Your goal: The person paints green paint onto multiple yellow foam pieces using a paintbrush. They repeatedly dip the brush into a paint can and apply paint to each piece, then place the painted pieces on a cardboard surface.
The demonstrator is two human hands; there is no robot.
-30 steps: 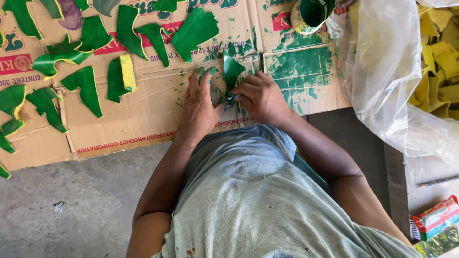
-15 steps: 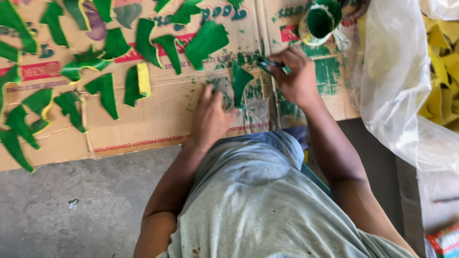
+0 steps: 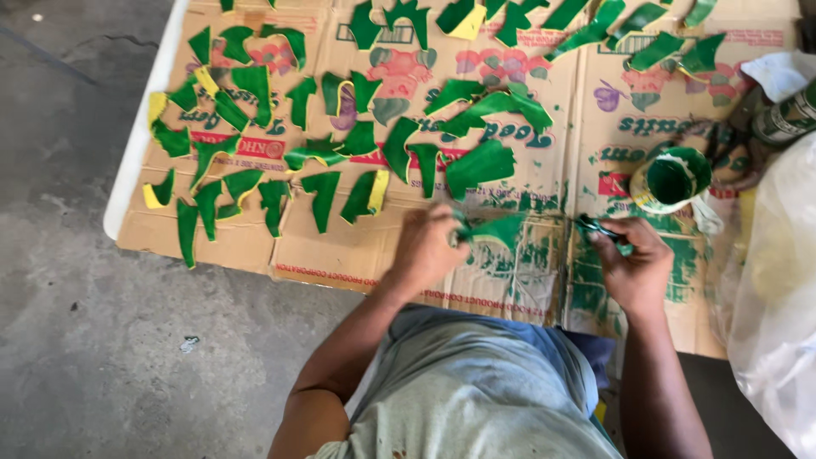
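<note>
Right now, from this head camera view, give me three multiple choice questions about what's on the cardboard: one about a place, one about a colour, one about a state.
1. Where does the paint container stand?
A. Beside the left hand
B. Just beyond the right hand
C. On the concrete floor

2. What colour is the paint on the cut pieces spread over the cardboard?
A. Green
B. Red
C. Blue

3. What is the left hand doing?
A. Resting flat and empty
B. Holding a green piece
C. Gripping the container

Answers:
1. B, the container sits on the cardboard directly past the right hand, which holds a small brush.
2. A, every piece shows green, a few with yellow edges.
3. B, its fingers close on a green piece near the cardboard's front edge.
</note>
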